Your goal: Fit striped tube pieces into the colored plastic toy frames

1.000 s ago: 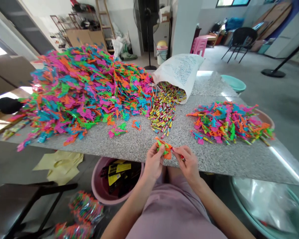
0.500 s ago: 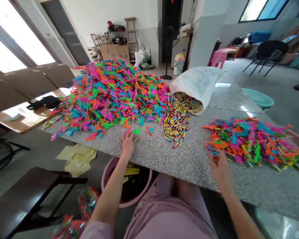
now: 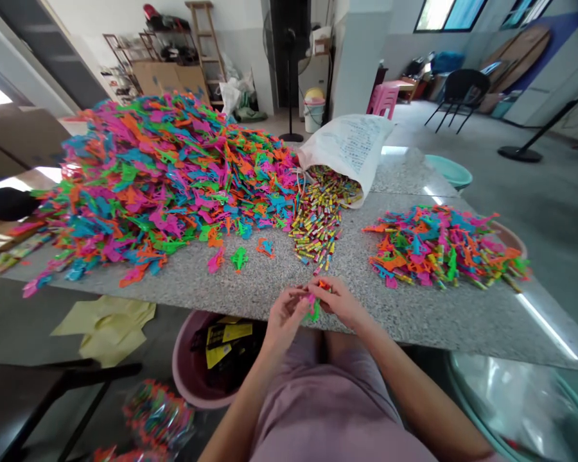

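In the head view, the left hand [image 3: 285, 313] is gripping a small pink-and-green piece [image 3: 314, 310] between thumb and fingers, just over the near edge of the stone table [image 3: 356, 273], in front of the person's lap. The right hand [image 3: 337, 303] is closing its fingertips on an orange bit [image 3: 323, 284] at the upper end; whether that bit is part of the same piece, the covering fingers are leaving unclear. The hands are meeting close to the body, probably because such tiny parts are needing both sets of fingertips. A loose pink piece [image 3: 216, 261] and a green piece [image 3: 239, 258] are lying apart from the large pile [image 3: 164, 179], seemingly for easy picking. Beyond the hands, striped tubes [image 3: 315, 234] are spilling from a white sack [image 3: 349, 151], which is standing between the large pile and the smaller pile [image 3: 438, 247] on the right.
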A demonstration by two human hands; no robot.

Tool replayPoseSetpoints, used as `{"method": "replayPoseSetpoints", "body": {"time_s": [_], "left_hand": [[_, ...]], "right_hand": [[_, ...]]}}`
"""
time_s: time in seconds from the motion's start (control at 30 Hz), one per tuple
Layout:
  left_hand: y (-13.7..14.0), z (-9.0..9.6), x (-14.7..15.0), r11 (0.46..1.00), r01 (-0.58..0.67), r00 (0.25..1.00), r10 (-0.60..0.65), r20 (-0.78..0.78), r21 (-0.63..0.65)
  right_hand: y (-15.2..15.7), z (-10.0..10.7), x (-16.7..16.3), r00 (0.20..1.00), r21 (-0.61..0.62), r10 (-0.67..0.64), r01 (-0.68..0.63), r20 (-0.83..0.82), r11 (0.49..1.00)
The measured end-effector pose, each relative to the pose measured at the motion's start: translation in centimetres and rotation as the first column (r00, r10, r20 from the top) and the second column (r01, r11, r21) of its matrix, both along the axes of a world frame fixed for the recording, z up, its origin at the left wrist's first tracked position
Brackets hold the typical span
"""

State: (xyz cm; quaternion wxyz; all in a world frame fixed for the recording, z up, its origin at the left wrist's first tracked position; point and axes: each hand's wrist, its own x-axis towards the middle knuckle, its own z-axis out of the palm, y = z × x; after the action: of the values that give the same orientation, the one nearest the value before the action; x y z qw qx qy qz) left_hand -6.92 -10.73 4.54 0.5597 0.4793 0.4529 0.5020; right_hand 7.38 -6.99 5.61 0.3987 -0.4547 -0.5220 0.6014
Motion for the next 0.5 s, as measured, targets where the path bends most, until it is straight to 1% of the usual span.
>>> {"method": "replayPoseSetpoints", "body": {"time_s": [0.03, 0.07, 0.1, 0.13, 0.17, 0.2, 0.27, 0.3, 0.33, 0.4, 0.43, 0.5], "left_hand": [[-0.1, 0.1, -0.1, 0.991, 0.094, 0.995, -0.089, 0.055, -0.091], [-0.1, 0.2, -0.1, 0.970, 0.175, 0.982, -0.158, 0.105, -0.169], [-0.1, 0.4, -0.1, 0.949, 0.220, 0.971, -0.190, 0.149, -0.224], [0.0, 0.5, 0.0, 0.940, 0.223, 0.965, -0.177, 0.192, -0.257], [0.1, 0.7, 0.2, 0.943, 0.188, 0.962, -0.121, 0.245, -0.274], [0.2, 0.9, 0.4, 0.950, 0.130, 0.950, -0.038, 0.308, -0.283], [0.5, 1.4, 0.9, 0.953, 0.012, 0.893, 0.126, 0.433, -0.302], [0.6, 1.6, 1.1, 0.949, -0.022, 0.861, 0.177, 0.477, -0.314], [0.7, 1.8, 1.3, 0.946, -0.036, 0.839, 0.203, 0.504, -0.322], [0.6, 2.2, 1.7, 0.947, -0.043, 0.830, 0.211, 0.516, -0.318], [0.5, 2.3, 1.9, 0.950, -0.043, 0.834, 0.204, 0.512, -0.309], [0.2, 2.5, 2.3, 0.957, -0.044, 0.847, 0.188, 0.497, -0.287]], "right_hand": [[-0.3, 0.2, 0.7, 0.996, -0.001, 0.086, -0.086, 0.018, 0.996], [-0.5, 0.5, 1.3, 0.992, 0.016, 0.120, -0.121, 0.037, 0.993], [-0.8, 0.6, 1.7, 0.993, 0.044, 0.103, -0.106, 0.055, 0.993], [-1.0, 0.7, 2.0, 0.996, 0.069, 0.052, -0.057, 0.070, 0.996], [-1.2, 0.7, 2.2, 0.996, 0.080, -0.002, -0.004, 0.085, 0.997], [-1.5, 0.6, 2.3, 0.994, 0.079, -0.043, 0.034, 0.105, 0.996], [-2.2, 0.6, 2.3, 0.982, 0.103, -0.096, 0.080, 0.163, 0.991], [-2.6, 0.6, 2.3, 0.972, 0.151, -0.127, 0.098, 0.198, 0.984], [-3.0, 0.6, 2.2, 0.959, 0.219, -0.168, 0.118, 0.228, 0.969], [-3.8, 0.8, 2.2, 0.937, 0.337, -0.251, 0.162, 0.241, 0.927], [-4.1, 1.0, 2.2, 0.931, 0.357, -0.285, 0.192, 0.227, 0.914], [-4.5, 1.1, 2.2, 0.923, 0.325, -0.340, 0.270, 0.182, 0.906]]}}
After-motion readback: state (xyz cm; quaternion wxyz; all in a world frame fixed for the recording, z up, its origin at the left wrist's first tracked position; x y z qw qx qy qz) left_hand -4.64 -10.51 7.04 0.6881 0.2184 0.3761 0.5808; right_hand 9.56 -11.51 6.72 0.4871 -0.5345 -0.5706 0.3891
